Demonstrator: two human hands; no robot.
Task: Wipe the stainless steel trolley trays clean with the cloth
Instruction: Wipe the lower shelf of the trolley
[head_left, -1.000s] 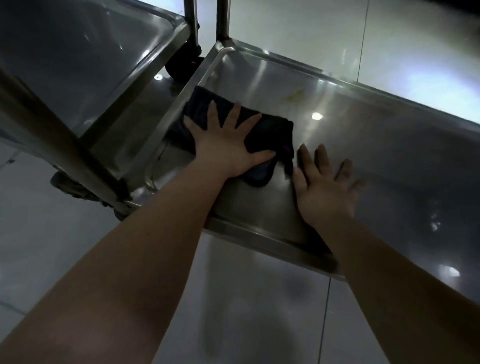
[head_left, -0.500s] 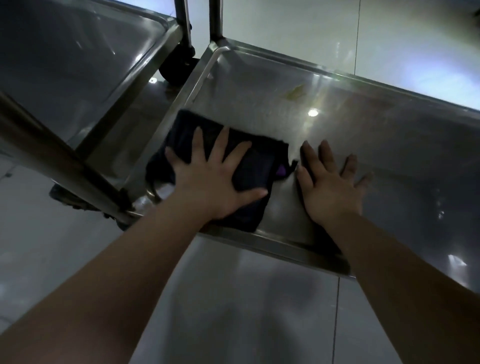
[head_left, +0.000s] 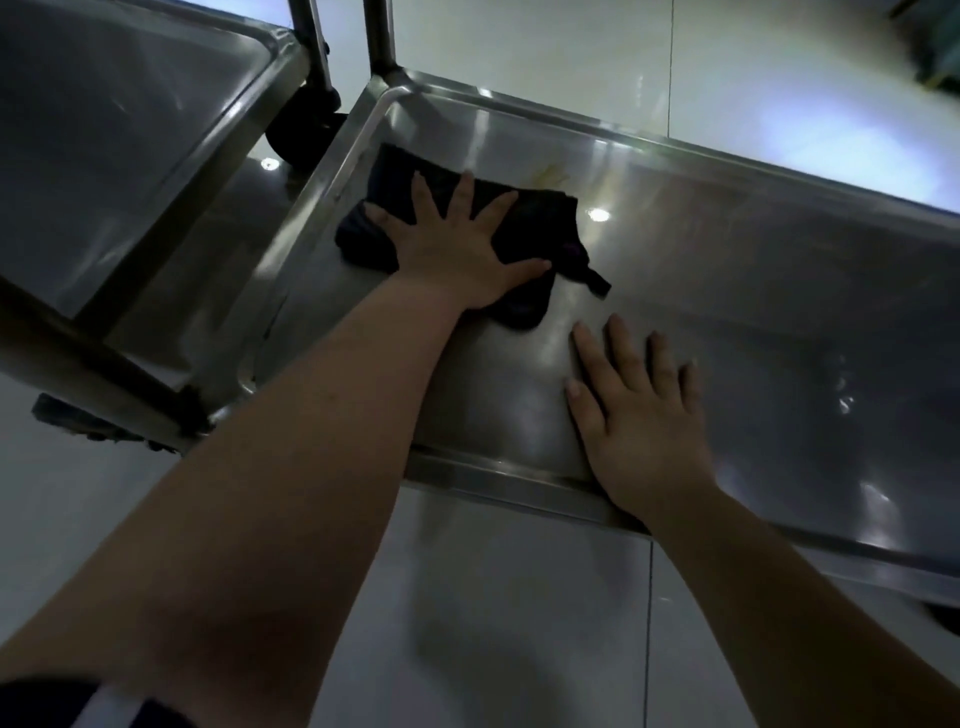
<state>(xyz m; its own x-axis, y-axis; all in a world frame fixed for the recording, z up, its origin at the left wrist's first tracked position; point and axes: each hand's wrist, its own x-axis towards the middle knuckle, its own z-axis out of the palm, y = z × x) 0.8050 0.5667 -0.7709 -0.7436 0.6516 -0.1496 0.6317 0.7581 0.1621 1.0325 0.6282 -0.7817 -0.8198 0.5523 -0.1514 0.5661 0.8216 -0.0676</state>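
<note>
- Pale, glossy tiled floor (head_left: 519, 623) beneath everything, streaked with bright patches of reflected light.
- Wide, shallow stainless steel trolley tray (head_left: 753, 322) stretching from upper centre to the right edge, with a raised rim along its near, far and left sides and a shiny surface dotted with light spots.
- Second stainless steel tray (head_left: 114, 130) at upper left, part of a neighbouring trolley, just beside the first tray's far left corner, with a lower steel shelf (head_left: 208, 270) showing underneath it.
- Bare left forearm reaching in from the bottom left to the left hand (head_left: 457, 254): palm down, fingers straight and fanned wide, pressed flat on the cloth, curled round nothing.
- Right hand (head_left: 644, 426) laid flat on bare steel close to the near rim, fingers straight and a little spread, wrist crossing the rim, holding nothing, near the cloth but not touching it.
- Dark, almost black, rumpled cleaning cloth (head_left: 540, 223) lying on the floor of the wide tray toward its far left corner, close to the left rim, partly covered by the left hand, with a thin tail of fabric poking out to the right.
- Dark sleeve (head_left: 47, 701) with a light stripe in the bottom left corner.
- Black caster wheel (head_left: 301, 135) between the two trolleys, below a round steel upright post (head_left: 306, 31); another such post (head_left: 379, 36) at the wide tray's corner.
- Small yellowish smear (head_left: 553, 176) on the steel just beyond the cloth's far edge.
</note>
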